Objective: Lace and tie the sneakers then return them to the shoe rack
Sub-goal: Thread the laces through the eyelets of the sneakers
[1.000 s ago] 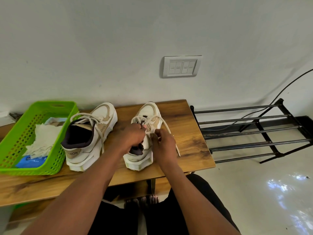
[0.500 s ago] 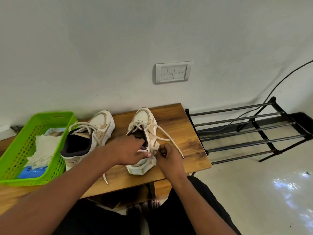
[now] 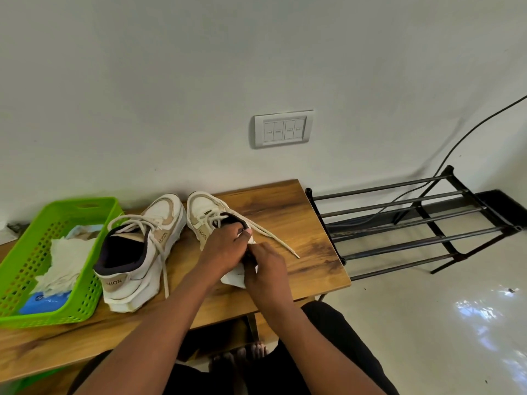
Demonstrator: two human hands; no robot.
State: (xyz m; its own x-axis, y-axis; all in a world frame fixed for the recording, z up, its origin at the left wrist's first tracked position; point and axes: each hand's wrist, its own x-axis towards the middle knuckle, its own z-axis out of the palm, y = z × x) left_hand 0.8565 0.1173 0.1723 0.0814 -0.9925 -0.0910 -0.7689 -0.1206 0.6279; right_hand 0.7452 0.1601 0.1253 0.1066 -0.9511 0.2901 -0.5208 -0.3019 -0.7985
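The white and beige right-hand sneaker has been swung round and tipped. A second ago it was stood flat with its heel toward the person, well apart from the matching left-hand sneaker. Now its toe is set just beside that sneaker's toe, and it is tilted toward its right side so that its lettered flank is turned up. The left hand has been shifted from the laces at the tongue onto the dark collar. The right hand has been dropped to the heel end. A loose cream lace is now trailed farther right across the brown wooden worktop.
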